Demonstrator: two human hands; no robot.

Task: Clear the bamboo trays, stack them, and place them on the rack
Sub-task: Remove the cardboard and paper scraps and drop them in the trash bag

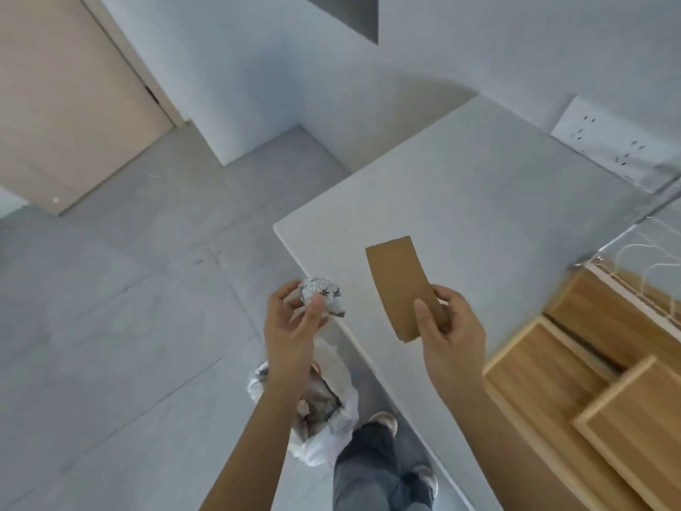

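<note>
A view from above, looking down at a person's two bare forearms reaching forward over the edge of a pale grey table [479, 201]. At far left is a beige door [62, 105] set in a white wall, with grey tiled floor [110, 307] below it. Moving right, the left hand [291, 322] is held out past the table's edge, its fingers curled around a crumpled ball of white and grey paper [321, 293]. Directly beneath that hand, on the floor, sits a white plastic bag [339, 411] with its mouth open and crumpled rubbish inside; beside it are the person's grey trouser leg and shoes. Further right, the right hand [447, 326] is over the table, thumb on top and fingers beneath, pinching the lower end of a flat brown cardboard sleeve [400, 285] that stands tilted upward. At far right, the bamboo trays [575, 363] lie on the table, overlapping one another loosely; the visible parts hold nothing. Behind them, a white socket panel [611, 140] is on the wall.
</note>
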